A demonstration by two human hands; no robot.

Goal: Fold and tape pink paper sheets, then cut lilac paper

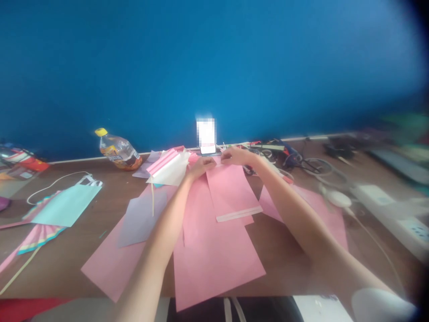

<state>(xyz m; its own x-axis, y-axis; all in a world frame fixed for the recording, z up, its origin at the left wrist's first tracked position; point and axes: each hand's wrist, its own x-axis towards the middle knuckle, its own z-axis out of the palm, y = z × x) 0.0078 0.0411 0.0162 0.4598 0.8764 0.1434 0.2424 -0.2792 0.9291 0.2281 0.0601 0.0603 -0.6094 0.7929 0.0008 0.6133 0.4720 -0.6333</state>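
A sheet of pink paper [231,190] with a white strip along its near edge lies tilted over larger pink sheets [214,255]. At its far end, my left hand [202,166] pinches the paper with fingers bent. My right hand [235,156] is closed at the same end, a short way to the right, fingers pressed together on the paper. Something small and whitish between the fingertips is too blurred to name. Left of my left hand lies a folded pink-and-white paper piece [170,167] on a thin stick. A lavender sheet [142,219] rests near my left forearm.
A tilted plastic bottle with a yellow cap [119,150] is at the back left. Light-blue paper with a pleated strip [69,205] lies left. A lit phone [207,136] stands against the blue wall. Cables [315,166] and white power strips [385,201] are on the right.
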